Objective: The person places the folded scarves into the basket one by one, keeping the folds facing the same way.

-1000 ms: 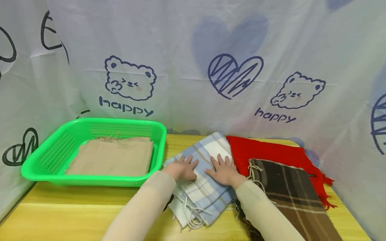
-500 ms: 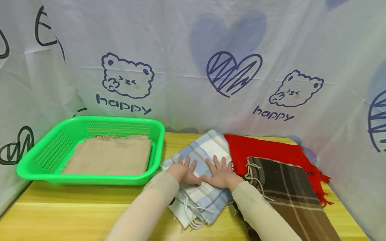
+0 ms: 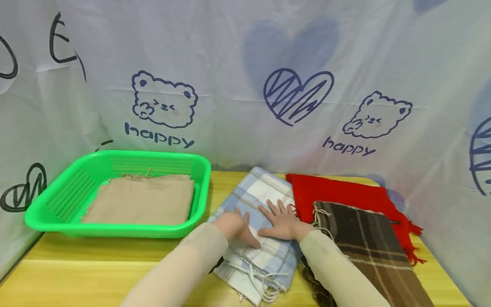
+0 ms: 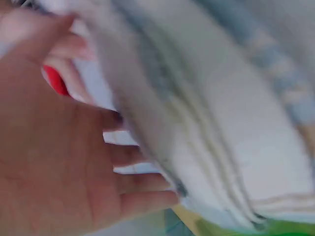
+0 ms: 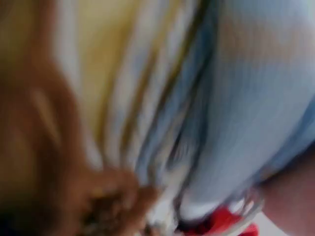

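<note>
A folded blue and white plaid scarf (image 3: 264,187) with white fringe (image 3: 264,290) at its near end lies on the table under both hands. My left hand (image 3: 235,228) is at the scarf's left side, thumb pointing toward the right hand. In the left wrist view, its fingers (image 4: 142,183) reach out against the scarf's layered edge. My right hand (image 3: 283,224) rests flat on the scarf's right part, fingers spread. The right wrist view is blurred; stacked scarf folds (image 5: 256,98) fill it, with part of the right hand (image 5: 295,191) at the lower right.
A green plastic basket (image 3: 115,230) at the left holds a folded beige scarf (image 3: 142,200). To the right lie a red fringed scarf (image 3: 337,192) and, overlapping it, a brown plaid scarf (image 3: 368,243). A white printed curtain (image 3: 230,128) hangs behind the wooden table (image 3: 88,273).
The plaid scarf has turned, its far end shifting left and its fringed end right. The left hand has changed from spread fingers on top to turned at the side; the right hand stays flat.
</note>
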Demonstrator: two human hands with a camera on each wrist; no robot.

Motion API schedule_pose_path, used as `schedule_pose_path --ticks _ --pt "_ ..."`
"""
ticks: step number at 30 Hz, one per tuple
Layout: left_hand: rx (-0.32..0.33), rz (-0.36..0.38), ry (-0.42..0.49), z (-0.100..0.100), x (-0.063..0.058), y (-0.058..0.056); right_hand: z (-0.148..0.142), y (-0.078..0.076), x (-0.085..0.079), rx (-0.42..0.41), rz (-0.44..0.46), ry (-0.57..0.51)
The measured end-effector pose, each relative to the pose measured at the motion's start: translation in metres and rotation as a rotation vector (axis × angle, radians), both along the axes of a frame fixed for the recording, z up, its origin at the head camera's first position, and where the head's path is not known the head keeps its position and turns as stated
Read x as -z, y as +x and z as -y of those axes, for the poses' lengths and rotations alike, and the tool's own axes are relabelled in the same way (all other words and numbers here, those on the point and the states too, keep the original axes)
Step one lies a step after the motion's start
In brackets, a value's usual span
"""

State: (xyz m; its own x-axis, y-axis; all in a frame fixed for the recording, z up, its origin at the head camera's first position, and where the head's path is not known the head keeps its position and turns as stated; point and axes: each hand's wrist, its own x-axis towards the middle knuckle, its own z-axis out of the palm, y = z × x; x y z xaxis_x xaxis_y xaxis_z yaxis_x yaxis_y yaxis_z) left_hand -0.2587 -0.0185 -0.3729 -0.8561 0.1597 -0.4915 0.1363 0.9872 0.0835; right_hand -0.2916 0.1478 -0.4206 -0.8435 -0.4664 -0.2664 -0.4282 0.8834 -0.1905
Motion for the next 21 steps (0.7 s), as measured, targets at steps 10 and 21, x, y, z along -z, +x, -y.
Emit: schedule_pose_path --ticks 10,21 --pt "0.222 -0.156 0.015 0.004 0.014 -0.028 0.009 0.037 -0.004 0.115 -0.003 0.029" --pt "0.142 -0.082 0.016 0.007 0.016 -0.022 0.006 0.025 -0.003 0.055 0.138 0.042"
